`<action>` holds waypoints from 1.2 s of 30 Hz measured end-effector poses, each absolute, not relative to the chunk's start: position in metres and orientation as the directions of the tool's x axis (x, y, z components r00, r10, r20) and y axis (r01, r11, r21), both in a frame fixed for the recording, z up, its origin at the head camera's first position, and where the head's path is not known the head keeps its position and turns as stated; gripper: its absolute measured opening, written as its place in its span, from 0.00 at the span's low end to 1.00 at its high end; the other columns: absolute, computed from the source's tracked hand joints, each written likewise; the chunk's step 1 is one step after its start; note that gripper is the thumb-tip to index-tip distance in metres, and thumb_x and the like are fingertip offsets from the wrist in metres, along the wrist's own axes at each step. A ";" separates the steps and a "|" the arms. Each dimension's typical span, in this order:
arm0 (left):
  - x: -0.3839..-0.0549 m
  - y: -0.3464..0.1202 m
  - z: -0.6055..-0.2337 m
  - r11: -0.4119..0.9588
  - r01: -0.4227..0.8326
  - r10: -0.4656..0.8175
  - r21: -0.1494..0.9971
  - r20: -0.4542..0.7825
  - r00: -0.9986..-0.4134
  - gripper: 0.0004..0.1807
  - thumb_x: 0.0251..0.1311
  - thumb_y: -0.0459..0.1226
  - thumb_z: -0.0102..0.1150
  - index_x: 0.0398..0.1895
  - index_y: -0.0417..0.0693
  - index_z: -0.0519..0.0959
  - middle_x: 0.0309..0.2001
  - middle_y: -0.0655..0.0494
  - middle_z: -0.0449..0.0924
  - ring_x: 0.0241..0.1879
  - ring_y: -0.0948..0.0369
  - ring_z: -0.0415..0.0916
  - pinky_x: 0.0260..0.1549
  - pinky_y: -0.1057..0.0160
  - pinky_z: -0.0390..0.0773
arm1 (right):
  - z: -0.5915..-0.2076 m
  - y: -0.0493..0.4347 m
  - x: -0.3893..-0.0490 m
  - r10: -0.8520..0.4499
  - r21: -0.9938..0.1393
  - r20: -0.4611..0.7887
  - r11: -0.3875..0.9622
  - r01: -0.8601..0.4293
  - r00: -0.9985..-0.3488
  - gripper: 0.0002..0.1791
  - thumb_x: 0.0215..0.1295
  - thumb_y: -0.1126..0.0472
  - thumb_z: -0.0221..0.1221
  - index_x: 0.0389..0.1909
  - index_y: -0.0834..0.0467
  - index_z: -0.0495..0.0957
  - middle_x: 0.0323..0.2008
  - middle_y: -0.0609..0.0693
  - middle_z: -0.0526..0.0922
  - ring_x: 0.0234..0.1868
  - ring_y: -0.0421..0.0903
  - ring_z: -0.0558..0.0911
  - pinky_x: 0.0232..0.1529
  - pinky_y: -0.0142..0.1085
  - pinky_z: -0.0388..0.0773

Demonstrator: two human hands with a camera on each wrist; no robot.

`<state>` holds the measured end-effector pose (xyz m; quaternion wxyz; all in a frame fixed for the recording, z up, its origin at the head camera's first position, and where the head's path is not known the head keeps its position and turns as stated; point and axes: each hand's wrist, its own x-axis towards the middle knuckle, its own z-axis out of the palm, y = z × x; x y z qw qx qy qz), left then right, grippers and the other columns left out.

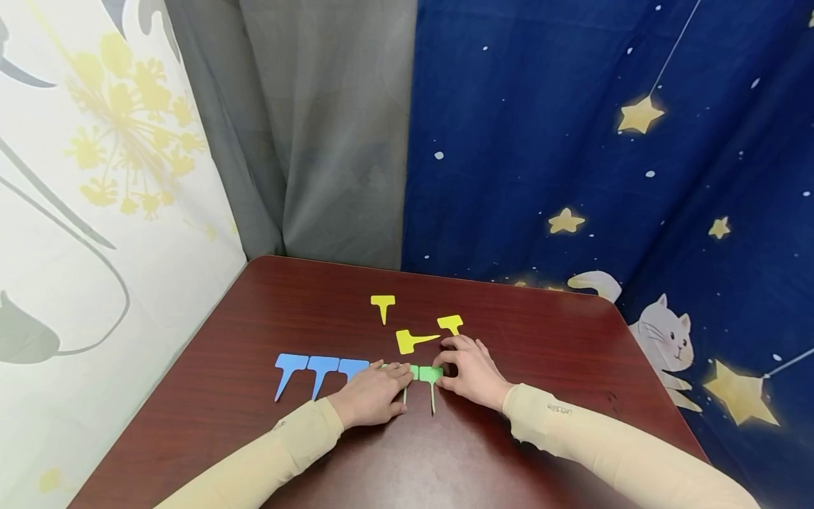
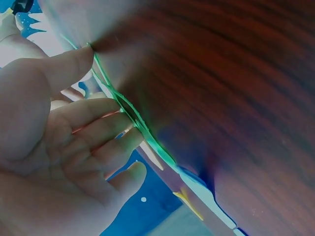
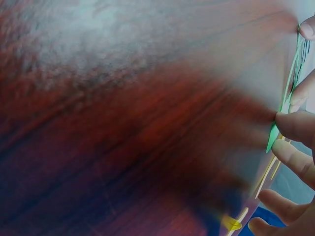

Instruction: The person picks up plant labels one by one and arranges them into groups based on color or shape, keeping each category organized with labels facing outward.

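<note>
T-shaped plastic plant labels lie in a row on the table. At the left of the row are three blue labels [image 1: 323, 364], the third partly under my left hand [image 1: 372, 396]. That hand lies over the green labels beside them, its fingers extended and touching them; how many it covers is hidden. My right hand [image 1: 473, 371] pinches the right edge of the rightmost green label [image 1: 430, 375] between thumb and index finger. In the right wrist view this green label [image 3: 272, 136] shows between those fingertips. A yellow label [image 1: 450, 324] lies just beyond the right hand's fingers.
Two more yellow labels lie farther back, one yellow label [image 1: 383, 305] stem toward me and another yellow label [image 1: 407, 342] turned sideways. The dark red table [image 1: 540, 332] ends at a grey curtain [image 1: 343, 141] and a blue star-patterned curtain [image 1: 540, 141].
</note>
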<state>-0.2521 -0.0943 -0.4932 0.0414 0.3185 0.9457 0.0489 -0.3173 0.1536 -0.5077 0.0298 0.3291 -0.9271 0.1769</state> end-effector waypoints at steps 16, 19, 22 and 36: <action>-0.250 -0.100 -0.491 0.795 0.592 0.601 0.137 -0.039 -0.798 0.33 0.66 0.51 0.63 0.70 0.45 0.73 0.70 0.48 0.70 0.70 0.52 0.66 0.67 0.50 0.65 | -0.482 0.139 -0.371 -0.682 -0.281 0.097 0.680 -0.677 -0.725 0.16 0.68 0.54 0.65 0.55 0.46 0.84 0.51 0.41 0.82 0.52 0.42 0.77 0.51 0.41 0.78; -0.251 -0.101 -0.492 0.794 0.593 0.602 0.133 -0.033 -0.798 0.32 0.66 0.51 0.63 0.70 0.45 0.74 0.70 0.48 0.70 0.70 0.52 0.66 0.67 0.50 0.66 | -0.487 0.135 -0.385 -0.694 -0.256 0.076 0.680 -0.687 -0.716 0.18 0.67 0.58 0.65 0.58 0.47 0.83 0.50 0.43 0.83 0.49 0.42 0.77 0.49 0.39 0.78; -0.251 -0.099 -0.493 0.791 0.598 0.606 0.132 -0.033 -0.795 0.32 0.66 0.51 0.63 0.70 0.46 0.73 0.70 0.49 0.69 0.70 0.53 0.65 0.67 0.51 0.66 | -0.491 0.134 -0.389 -0.689 -0.227 0.059 0.695 -0.682 -0.722 0.19 0.67 0.59 0.65 0.59 0.48 0.82 0.48 0.44 0.83 0.47 0.43 0.77 0.47 0.41 0.78; -0.250 -0.094 -0.493 0.798 0.588 0.597 0.134 -0.038 -0.801 0.32 0.66 0.51 0.63 0.69 0.46 0.74 0.71 0.49 0.69 0.70 0.53 0.65 0.66 0.52 0.68 | -0.499 0.127 -0.363 -0.659 -0.148 0.096 0.731 -0.666 -0.746 0.17 0.58 0.58 0.71 0.50 0.48 0.86 0.28 0.37 0.82 0.31 0.37 0.77 0.34 0.40 0.71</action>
